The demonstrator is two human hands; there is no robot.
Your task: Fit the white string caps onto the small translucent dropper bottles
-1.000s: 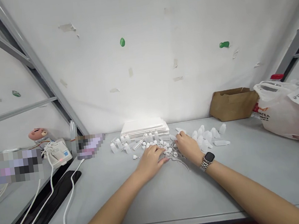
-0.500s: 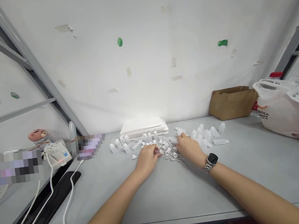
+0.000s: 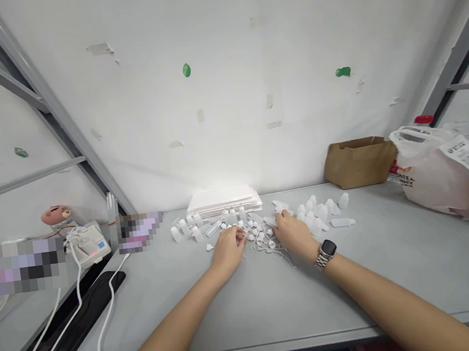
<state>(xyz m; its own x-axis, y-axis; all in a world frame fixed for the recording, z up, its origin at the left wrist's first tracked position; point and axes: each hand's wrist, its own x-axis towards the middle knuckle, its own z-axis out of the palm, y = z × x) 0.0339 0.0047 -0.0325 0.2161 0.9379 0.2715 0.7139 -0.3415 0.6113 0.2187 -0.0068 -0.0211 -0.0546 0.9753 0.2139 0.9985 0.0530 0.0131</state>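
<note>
My left hand (image 3: 227,250) rests at the left side of a heap of small white caps (image 3: 259,234), its thumb and fingers drawn together. Anything in that pinch is too small to make out. My right hand (image 3: 294,236), with a watch (image 3: 328,248) at the wrist, is curled at the heap's right side, closed on a small translucent plastic bottle (image 3: 269,221) near its fingertips. Several capped bottles (image 3: 198,234) stand behind and left of my left hand. To the right of my right hand lies a pile of bottles without visible caps (image 3: 316,212).
A stack of white sheets or boxes (image 3: 222,198) stands against the wall. On the right are a brown cardboard box (image 3: 359,163) and a plastic bag (image 3: 440,178). A black tray-like object (image 3: 88,324), white cables (image 3: 107,322) and a power strip (image 3: 89,244) occupy the left.
The view has shifted slightly. My left thumb and fingers have come closer together over the caps, and that hand has drawn a little left. My right hand stays almost in place.
</note>
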